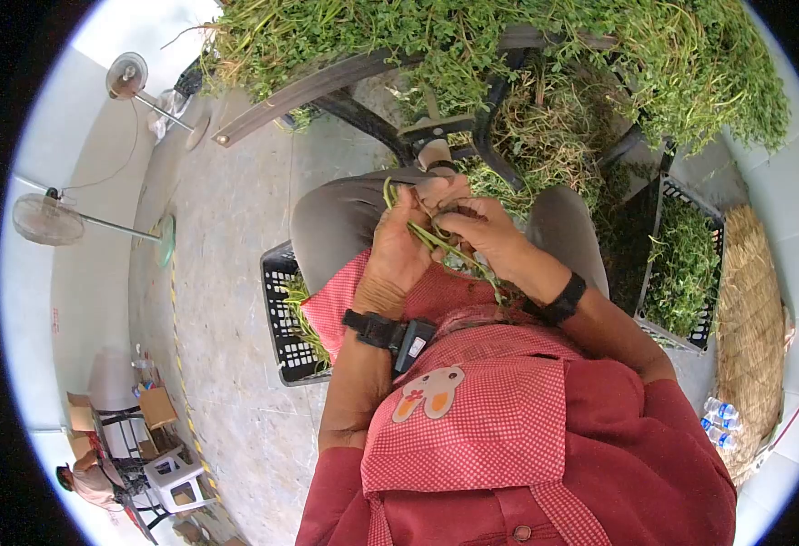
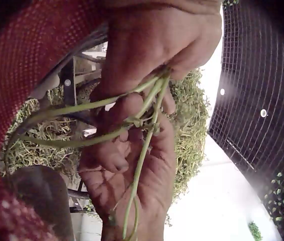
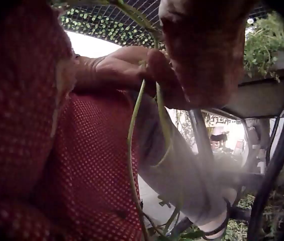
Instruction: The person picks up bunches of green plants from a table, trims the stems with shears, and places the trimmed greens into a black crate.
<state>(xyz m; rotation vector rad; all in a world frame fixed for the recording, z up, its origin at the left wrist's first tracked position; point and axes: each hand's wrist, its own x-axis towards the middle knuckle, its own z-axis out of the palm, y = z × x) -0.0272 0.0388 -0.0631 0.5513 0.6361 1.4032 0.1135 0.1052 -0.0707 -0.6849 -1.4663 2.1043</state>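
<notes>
A few long green plant stems (image 1: 428, 238) run between my two hands over the lap. My left hand (image 1: 397, 247) pinches them between thumb and fingers; in the left wrist view the stems (image 2: 149, 108) come together under its fingertips. Close beside it, my right hand (image 1: 490, 238) has its fingers curled on the same stems. Seen from the left wrist, the right hand (image 2: 132, 170) lies palm up behind them. Thin stems (image 3: 132, 133) with small leaves hang below the fingers in the right wrist view, in front of the red checked apron (image 1: 481, 419).
A table (image 1: 299, 84) heaped with leafy greens (image 1: 472, 36) stands ahead, with more stems (image 1: 554, 118) underneath. One black crate (image 1: 276, 314) is at left, another crate (image 1: 690, 196) of greens at right by a straw mat roll (image 1: 745, 318). Two fans (image 1: 47, 219) and a seated person are further left.
</notes>
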